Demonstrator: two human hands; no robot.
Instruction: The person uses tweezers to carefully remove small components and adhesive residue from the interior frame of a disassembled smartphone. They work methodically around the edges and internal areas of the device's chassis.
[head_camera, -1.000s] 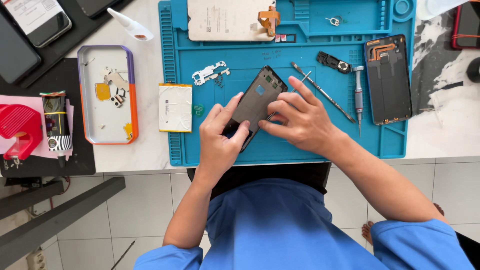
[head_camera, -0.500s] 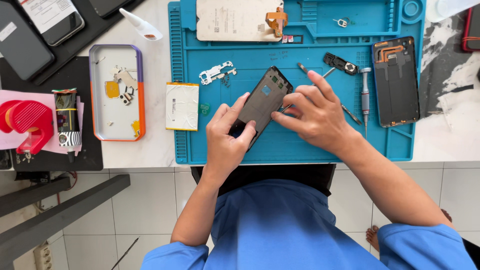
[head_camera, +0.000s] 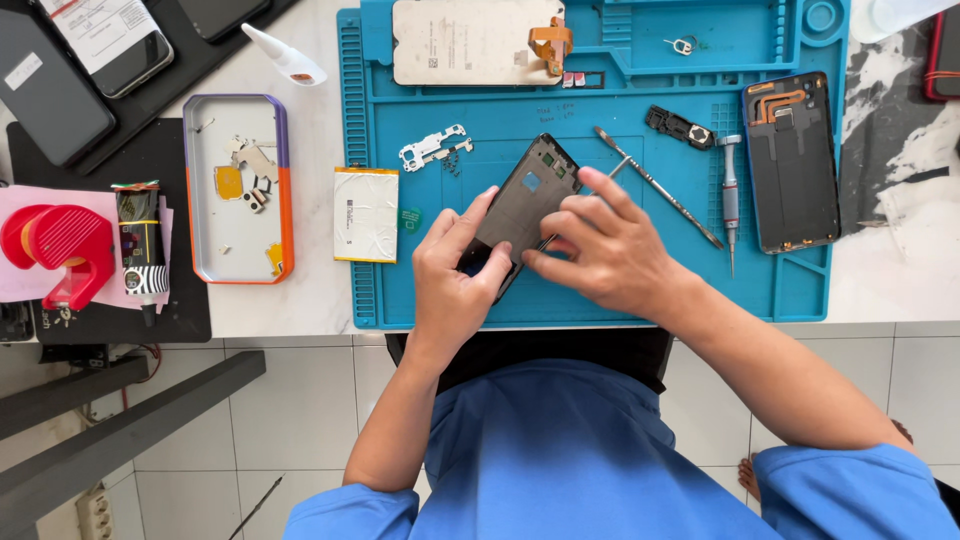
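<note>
A dark phone body (head_camera: 527, 203) with its back off lies tilted on the blue work mat (head_camera: 600, 290). My left hand (head_camera: 455, 272) grips its lower end. My right hand (head_camera: 598, 248) holds its right edge, fingers pressed on the lower part; a thin dark tool seems pinched between the fingers there. Metal tweezers (head_camera: 660, 190) lie on the mat just beyond my right hand.
On the mat are a screwdriver (head_camera: 730, 200), a dark back cover (head_camera: 792, 165), a screen panel (head_camera: 470, 42) and a metal bracket (head_camera: 432, 148). A white battery (head_camera: 366, 214) overhangs the mat's left edge. A parts tray (head_camera: 236, 190), red tape dispenser (head_camera: 58, 250) and phones (head_camera: 50, 85) sit left.
The view has shifted slightly. Both hands stay on the phone body, with my right fingers drawn lower along its edge.
</note>
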